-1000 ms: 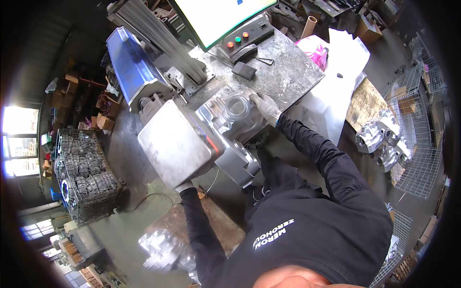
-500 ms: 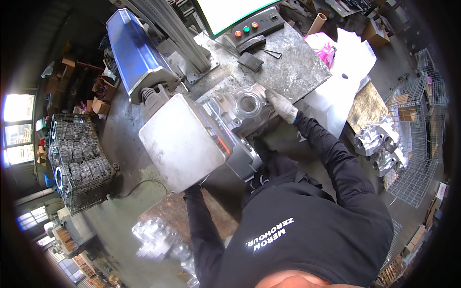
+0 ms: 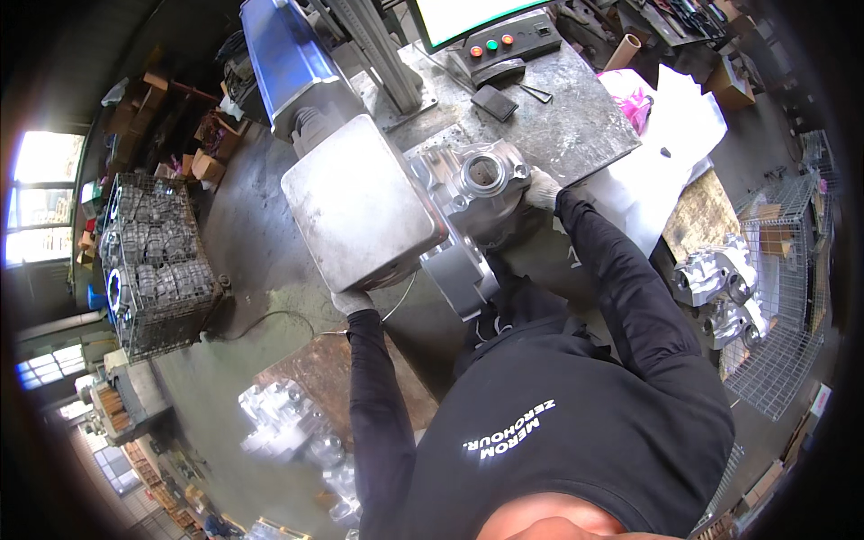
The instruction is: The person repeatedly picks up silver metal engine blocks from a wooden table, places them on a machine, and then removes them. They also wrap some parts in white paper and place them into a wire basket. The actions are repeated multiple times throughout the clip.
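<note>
A silvery cast-metal housing (image 3: 459,193) with a round bored opening rests on the steel worktable, beside a machine head with a flat whitish square cover (image 3: 360,202). My right hand (image 3: 544,190), in a pale work glove, grips the housing's right edge, its fingertips partly behind the metal. Under the near lower corner of the square cover is my left hand (image 3: 352,301), also gloved. Its fingers are hidden by that cover. A smooth grey metal block (image 3: 461,277) juts toward me below the housing.
A blue machine body (image 3: 297,67) stands behind the cover, next to an upright column (image 3: 378,54). The worktable (image 3: 585,135) carries a button panel (image 3: 504,45) and a dark flat block (image 3: 495,103). More castings (image 3: 279,418) lie lower left, others (image 3: 720,279) at right. Wire cages (image 3: 153,270) hold parts.
The whole view has shifted. More of my left glove shows below the square cover. My right hand's fingers, stretched along the housing before, are now more bent around its edge.
</note>
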`<state>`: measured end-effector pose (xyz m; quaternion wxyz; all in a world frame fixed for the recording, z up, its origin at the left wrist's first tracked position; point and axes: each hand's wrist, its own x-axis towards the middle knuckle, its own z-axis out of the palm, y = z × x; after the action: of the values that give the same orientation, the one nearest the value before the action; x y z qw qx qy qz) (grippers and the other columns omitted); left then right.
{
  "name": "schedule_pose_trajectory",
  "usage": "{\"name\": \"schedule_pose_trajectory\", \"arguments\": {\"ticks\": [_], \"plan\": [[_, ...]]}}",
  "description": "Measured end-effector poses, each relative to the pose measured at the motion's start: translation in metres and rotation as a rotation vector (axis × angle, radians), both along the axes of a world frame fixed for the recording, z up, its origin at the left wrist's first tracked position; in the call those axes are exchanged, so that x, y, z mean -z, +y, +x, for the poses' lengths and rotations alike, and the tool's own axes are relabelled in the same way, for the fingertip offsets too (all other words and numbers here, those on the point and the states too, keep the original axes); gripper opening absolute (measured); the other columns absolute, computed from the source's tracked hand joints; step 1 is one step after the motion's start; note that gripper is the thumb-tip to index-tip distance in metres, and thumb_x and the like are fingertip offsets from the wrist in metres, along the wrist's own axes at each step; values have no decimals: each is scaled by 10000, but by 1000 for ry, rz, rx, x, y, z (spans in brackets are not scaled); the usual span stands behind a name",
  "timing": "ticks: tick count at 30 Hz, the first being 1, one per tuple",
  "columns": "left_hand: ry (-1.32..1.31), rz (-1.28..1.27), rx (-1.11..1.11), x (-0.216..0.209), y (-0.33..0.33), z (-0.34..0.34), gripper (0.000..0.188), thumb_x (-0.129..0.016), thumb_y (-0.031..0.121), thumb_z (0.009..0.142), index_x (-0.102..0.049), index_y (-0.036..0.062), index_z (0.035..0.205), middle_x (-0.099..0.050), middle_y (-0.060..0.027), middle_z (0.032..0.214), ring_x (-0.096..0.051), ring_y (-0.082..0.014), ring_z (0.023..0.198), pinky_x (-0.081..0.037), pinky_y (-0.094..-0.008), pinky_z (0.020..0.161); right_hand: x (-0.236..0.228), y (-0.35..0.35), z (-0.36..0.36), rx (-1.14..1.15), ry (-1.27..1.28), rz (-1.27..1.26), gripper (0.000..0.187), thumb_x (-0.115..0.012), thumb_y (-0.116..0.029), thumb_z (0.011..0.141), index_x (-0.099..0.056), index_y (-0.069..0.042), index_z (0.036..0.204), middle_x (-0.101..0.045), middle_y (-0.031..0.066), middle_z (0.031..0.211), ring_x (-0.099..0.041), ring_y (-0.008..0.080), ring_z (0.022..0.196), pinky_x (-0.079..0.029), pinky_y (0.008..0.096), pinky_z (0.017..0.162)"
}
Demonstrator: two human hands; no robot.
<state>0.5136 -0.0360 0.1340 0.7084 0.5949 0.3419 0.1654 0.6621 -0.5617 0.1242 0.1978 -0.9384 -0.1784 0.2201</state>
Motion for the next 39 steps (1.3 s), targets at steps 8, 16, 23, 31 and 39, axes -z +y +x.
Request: {"name": "schedule_pose_trajectory", "arguments": {"ticks": [8,16,23,31,39], "plan": [[-123,-104,-60,0,-2,3,365,-433,280,961,-648,36,1127,-654,-121,1103,-615,-283,953,-485,-405,835,145,-28,20,290,48,625,387,-538,-186,841,-616,-81,1205,-659,142,1080,-593,327,1081,-340,367,1106],[-134,-233,-74,-5,-9,-2,460,-402,337,1032,-520,-3,1319,-615,-126,1249,-600,-264,1124,-467,-416,1004,102,-20,10,259,24,432,418,-577,-197,833,-592,-29,1215,-584,249,1217,-513,398,1205,-399,427,1067],[-116,-155,-11,-28,-22,1,573,-328,458,1053,-490,5,1364,-558,-131,1346,-522,-253,1240,-370,-388,1095,-61,-13,9,152,114,23,463,-617,-164,829,-582,-121,1289,-551,196,1316,-511,392,1240,-435,422,1044],[579,578,-76,9,-66,-155,662,-404,510,1002,-463,-27,1386,-499,-292,1382,-486,-401,1278,-359,-430,1070,-89,1,99,203,-253,-245,804,-585,-62,791,-302,-227,1525,-341,108,1551,-502,340,1278,-439,400,1059],[893,59,-120,8,-171,-391,439,-585,358,919,-620,-11,1153,-681,-210,1047,-669,-289,943,-529,-398,830,-55,4,129,90,-176,-380,832,-668,-336,818,-278,-211,1541,-256,44,1601,-491,306,1308,-433,400,1060]]}}
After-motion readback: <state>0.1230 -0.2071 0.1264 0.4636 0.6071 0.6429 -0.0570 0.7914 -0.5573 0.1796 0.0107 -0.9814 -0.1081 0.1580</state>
